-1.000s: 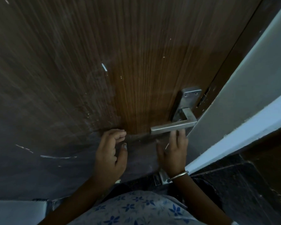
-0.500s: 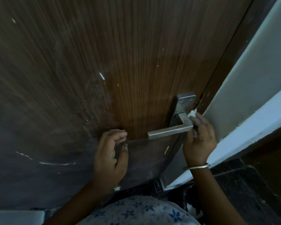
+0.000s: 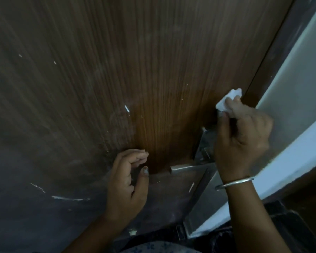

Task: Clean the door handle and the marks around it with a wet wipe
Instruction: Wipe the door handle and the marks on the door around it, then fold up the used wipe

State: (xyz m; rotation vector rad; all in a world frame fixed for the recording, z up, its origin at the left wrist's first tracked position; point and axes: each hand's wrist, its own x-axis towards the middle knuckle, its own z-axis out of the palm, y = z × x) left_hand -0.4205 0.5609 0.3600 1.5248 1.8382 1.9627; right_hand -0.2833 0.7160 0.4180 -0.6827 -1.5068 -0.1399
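A brown wooden door (image 3: 153, 61) fills the view, with white marks (image 3: 126, 108) scattered across it. Its metal lever handle (image 3: 187, 168) sticks out leftward at lower centre right; the back plate is mostly hidden behind my right hand. My right hand (image 3: 242, 136) pinches a white wet wipe (image 3: 228, 100) and presses it on the door just above the handle plate, near the door's edge. My left hand (image 3: 129, 178) rests its straight fingertips on the door to the left of the lever, holding nothing.
A pale wall and door frame (image 3: 295, 99) run along the right. Dark floor tiles (image 3: 285, 225) lie at the bottom right. A long white streak (image 3: 69, 198) marks the lower left of the door.
My right hand rose from under the lever to the handle plate and then above it, with the wet wipe now showing at its fingertips. The left hand stayed on the door.
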